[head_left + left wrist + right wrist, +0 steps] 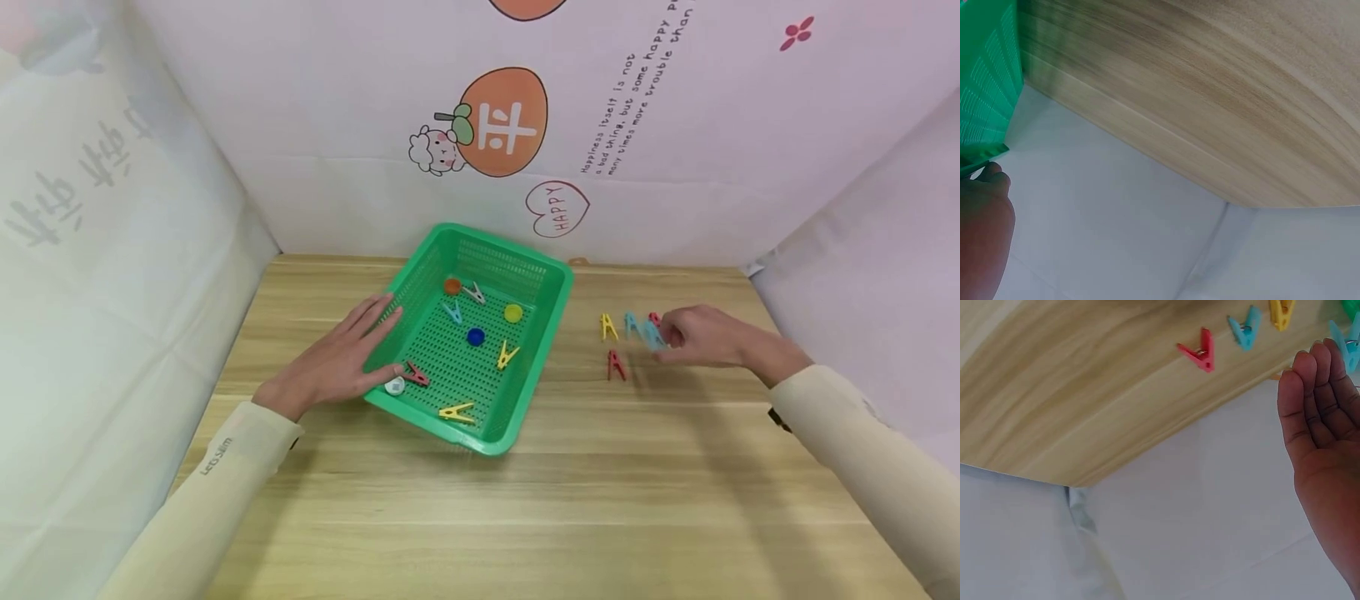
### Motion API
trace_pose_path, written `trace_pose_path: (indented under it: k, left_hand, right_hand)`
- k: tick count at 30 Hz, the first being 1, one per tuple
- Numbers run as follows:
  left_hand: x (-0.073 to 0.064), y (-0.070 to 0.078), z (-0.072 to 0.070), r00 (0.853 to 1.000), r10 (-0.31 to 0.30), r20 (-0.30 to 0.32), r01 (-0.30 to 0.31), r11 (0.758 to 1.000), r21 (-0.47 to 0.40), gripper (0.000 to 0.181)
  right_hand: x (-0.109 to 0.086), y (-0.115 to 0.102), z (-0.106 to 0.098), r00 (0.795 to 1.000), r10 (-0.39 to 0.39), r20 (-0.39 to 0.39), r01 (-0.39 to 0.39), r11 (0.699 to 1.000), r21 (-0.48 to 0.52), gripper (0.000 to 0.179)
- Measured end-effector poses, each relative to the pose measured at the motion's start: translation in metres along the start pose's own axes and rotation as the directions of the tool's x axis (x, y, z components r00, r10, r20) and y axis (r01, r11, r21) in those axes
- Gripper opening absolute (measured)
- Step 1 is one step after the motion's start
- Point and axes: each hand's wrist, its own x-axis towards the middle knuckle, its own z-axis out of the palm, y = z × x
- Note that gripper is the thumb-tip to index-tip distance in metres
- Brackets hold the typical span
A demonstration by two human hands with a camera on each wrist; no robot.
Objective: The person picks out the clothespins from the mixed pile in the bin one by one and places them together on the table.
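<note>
My right hand [701, 335] pinches a light blue clothespin [652, 336] above the table, right of the basket. The same clothespin [1352, 347] shows at the fingertips in the right wrist view. Close by lie a yellow clothespin [608, 326], another blue clothespin [631, 322] and a red clothespin [616, 364]; a second red one [1200, 350] is partly hidden by the hand in the head view. My left hand [330, 362] rests on the left rim of a green basket [555, 321], fingers spread and fairly straight, thumb over the inner edge.
Inside the basket lie several clothespins, among them a yellow one [507, 355], and round caps: orange [452, 287], yellow [513, 313], blue [476, 337] and white [394, 386]. Behind the wooden table [600, 500] hangs a printed white cloth [337, 108]; cloth also hangs at both sides.
</note>
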Motion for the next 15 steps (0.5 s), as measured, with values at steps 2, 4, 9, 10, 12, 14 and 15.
trace_pose_path:
  k: [2,4,9,10,12,14,15]
  left_hand:
    - [-0.001,-0.001,0.000,1.000,-0.002,0.001,0.002,1.000,-0.001,0.087]
    - [-0.001,-0.001,0.000,1.000,-0.005,0.003,0.005,1.000,0.001,0.087]
    - [-0.001,-0.001,-0.001,1.000,-0.009,0.008,0.009,1.000,-0.002,0.088]
    - [-0.001,-0.001,-0.001,1.000,-0.010,0.009,0.010,1.000,-0.006,0.088]
    - [-0.001,0.000,-0.001,1.000,-0.010,0.012,0.010,1.000,-0.007,0.088]
    - [-0.001,0.001,-0.002,1.000,-0.007,0.012,0.007,1.000,-0.008,0.088]
    - [-0.001,0.001,-0.002,1.000,-0.005,0.013,0.006,1.000,-0.009,0.088]
  right_hand:
    - [-0.001,0.004,0.004,1.000,0.015,0.004,-0.015,1.000,0.013,0.030]
    - [-0.001,0.007,0.008,1.000,0.017,0.001,-0.017,1.000,0.023,0.030]
    - [0.003,0.015,0.023,1.000,0.025,-0.004,-0.025,0.999,0.027,0.028]
    - [0.004,0.017,0.026,1.000,0.024,-0.003,-0.024,0.999,0.031,0.029]
    - [0.007,0.021,0.032,0.999,0.034,0.002,-0.034,0.999,0.034,0.029]
    - [0.008,0.024,0.038,0.999,0.044,0.006,-0.044,0.998,0.034,0.030]
    - [0.009,0.026,0.040,0.999,0.048,0.010,-0.048,0.998,0.035,0.031]
